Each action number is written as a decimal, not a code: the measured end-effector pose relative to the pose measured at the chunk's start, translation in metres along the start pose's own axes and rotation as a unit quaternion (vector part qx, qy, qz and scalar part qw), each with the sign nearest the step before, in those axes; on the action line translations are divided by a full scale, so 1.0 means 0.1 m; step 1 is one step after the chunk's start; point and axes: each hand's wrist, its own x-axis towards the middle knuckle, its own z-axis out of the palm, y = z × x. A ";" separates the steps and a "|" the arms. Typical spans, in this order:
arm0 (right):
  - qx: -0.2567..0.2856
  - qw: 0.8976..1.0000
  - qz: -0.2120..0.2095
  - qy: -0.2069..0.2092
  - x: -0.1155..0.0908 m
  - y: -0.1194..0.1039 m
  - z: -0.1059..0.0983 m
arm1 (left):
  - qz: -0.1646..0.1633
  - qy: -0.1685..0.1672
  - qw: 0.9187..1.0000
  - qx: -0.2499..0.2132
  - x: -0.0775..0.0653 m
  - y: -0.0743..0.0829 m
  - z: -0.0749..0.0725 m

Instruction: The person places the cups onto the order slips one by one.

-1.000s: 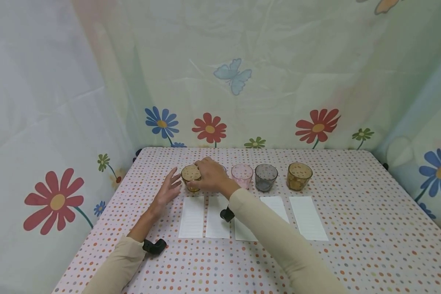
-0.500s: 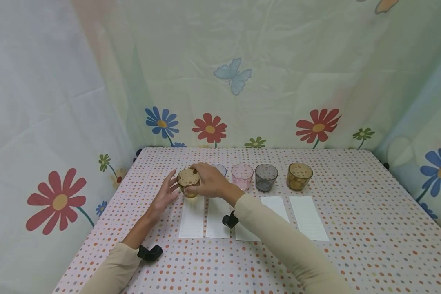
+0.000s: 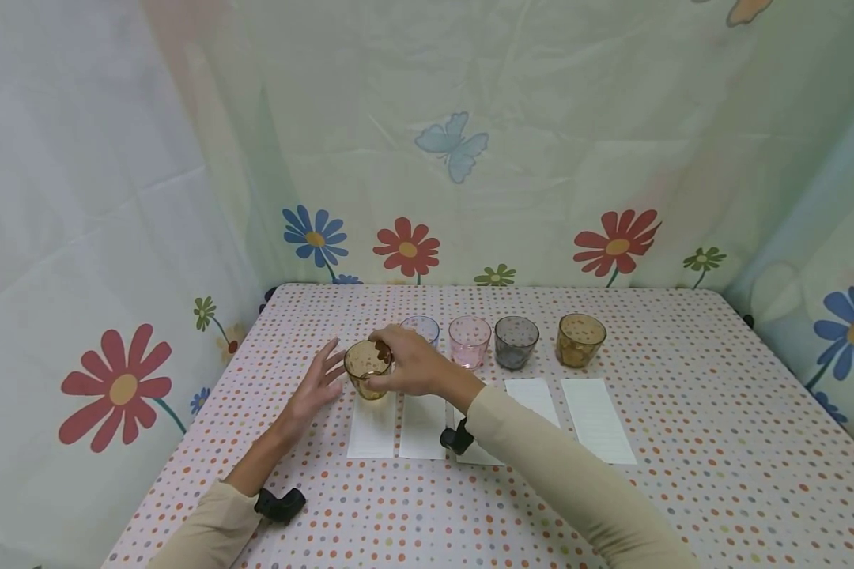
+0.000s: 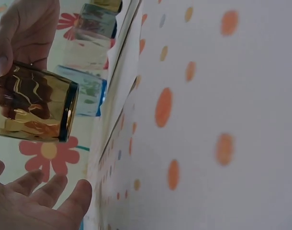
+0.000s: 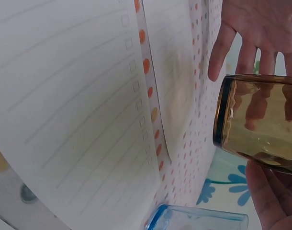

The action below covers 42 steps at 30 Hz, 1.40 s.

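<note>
My right hand [image 3: 416, 363] grips an amber glass tumbler [image 3: 365, 365] by its side, thumb near and fingers behind. In the left wrist view the tumbler [image 4: 33, 108] is upright, with its base above the tabletop. Spread fingers of my left hand [image 3: 313, 391] stand just left of the tumbler, straight and relaxed. In the right wrist view, the left hand's fingers [image 5: 249, 52] show partly through the amber glass. Below the tumbler lies a white lined sheet of paper [image 3: 370, 438].
Behind the sheets stand a clear bluish glass [image 3: 429, 327], a pink glass [image 3: 470, 340], a grey glass [image 3: 515, 341] and a second amber glass [image 3: 580, 340]. Several lined sheets, among them a right-hand one [image 3: 598, 419], lie in a row on the dotted tablecloth [image 3: 719, 411].
My right hand has lifted the amber tumbler from the row's left end and brought it nearer, over the leftmost sheet. The bluish glass has come into view. The left hand has drawn slightly back.
</note>
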 end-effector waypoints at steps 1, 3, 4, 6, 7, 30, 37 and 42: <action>0.001 1.000 -0.005 0.000 -0.01 0.00 0.01 | -0.001 -0.003 1.000 -0.002 -0.01 0.00 0.00; 0.002 1.000 -0.013 -0.003 -0.03 -0.01 0.02 | -0.004 -0.011 1.000 -0.006 -0.04 0.00 0.01; 0.004 1.000 -0.017 -0.003 -0.03 -0.02 0.03 | -0.005 -0.013 1.000 -0.007 -0.05 0.00 0.02; 0.005 1.000 -0.026 -0.005 -0.05 -0.02 0.05 | -0.008 -0.014 1.000 -0.009 -0.08 0.00 0.03; 0.006 1.000 -0.029 -0.006 -0.05 -0.02 0.06 | -0.010 -0.014 1.000 -0.008 -0.09 0.00 0.03; 0.032 0.999 -0.013 -0.032 -0.17 0.05 0.18 | 0.018 -0.031 0.999 -0.014 -0.11 -0.03 0.09; 0.031 0.997 0.016 -0.071 -0.17 0.02 0.03 | 0.033 -0.035 0.998 -0.027 -0.12 -0.03 0.09; 0.015 0.998 -0.025 -0.058 -0.17 0.02 -0.15 | 0.041 -0.038 0.998 -0.019 -0.08 -0.04 0.12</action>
